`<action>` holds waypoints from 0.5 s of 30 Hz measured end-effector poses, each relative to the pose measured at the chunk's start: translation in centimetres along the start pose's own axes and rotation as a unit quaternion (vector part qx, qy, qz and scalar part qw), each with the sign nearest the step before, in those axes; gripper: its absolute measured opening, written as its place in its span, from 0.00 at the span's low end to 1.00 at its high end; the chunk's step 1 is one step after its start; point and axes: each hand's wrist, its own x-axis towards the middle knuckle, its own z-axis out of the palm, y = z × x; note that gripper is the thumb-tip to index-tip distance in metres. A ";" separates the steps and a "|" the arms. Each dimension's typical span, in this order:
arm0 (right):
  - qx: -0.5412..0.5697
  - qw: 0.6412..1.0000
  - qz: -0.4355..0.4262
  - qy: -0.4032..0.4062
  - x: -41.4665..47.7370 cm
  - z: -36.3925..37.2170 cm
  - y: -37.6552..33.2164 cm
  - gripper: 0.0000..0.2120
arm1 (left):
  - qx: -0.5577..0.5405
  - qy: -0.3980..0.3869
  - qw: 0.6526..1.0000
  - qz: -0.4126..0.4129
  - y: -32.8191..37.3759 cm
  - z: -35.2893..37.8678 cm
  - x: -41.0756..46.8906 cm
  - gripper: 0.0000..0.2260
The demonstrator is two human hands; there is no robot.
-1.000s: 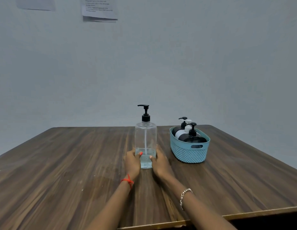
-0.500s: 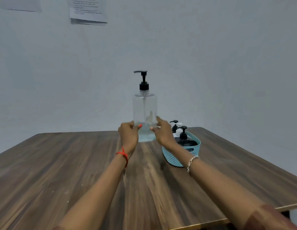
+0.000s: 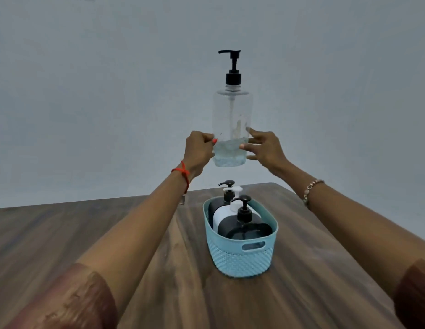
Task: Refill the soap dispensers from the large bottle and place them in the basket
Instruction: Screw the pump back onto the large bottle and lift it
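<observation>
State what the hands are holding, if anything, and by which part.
The left hand and right hand hold the bottle by its lower body, one on each side.

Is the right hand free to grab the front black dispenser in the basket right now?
Probably not yet: the right hand holds the large clear bottle with the left hand, above the blue basket. The front black dispenser stands uncovered, pump up.

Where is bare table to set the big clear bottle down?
Widest bare wood: table left of the basket, out to the left edge. A narrower strip runs between basket and right edge. The basket is crowded: three dispensers fill it.
</observation>
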 end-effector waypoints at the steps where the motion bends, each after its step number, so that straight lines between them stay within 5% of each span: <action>1: 0.000 1.000 0.005 0.005 1.1 -0.1 1.5 0.24 | 0.010 -0.039 0.999 -0.017 -1.4 0.6 1.2 0.08; 6: 0.001 0.999 0.046 0.017 5.6 0.8 10.9 0.26 | 0.051 -0.172 0.978 -0.105 -7.5 2.7 5.1 0.15; 11: -0.003 0.995 0.096 0.021 8.0 3.0 19.3 0.27 | 0.070 -0.196 0.968 -0.141 -14.7 4.6 7.2 0.20; 15: -0.021 0.991 0.134 -0.007 8.9 4.1 23.8 0.25 | 0.063 -0.189 0.968 -0.154 -19.4 6.1 7.5 0.15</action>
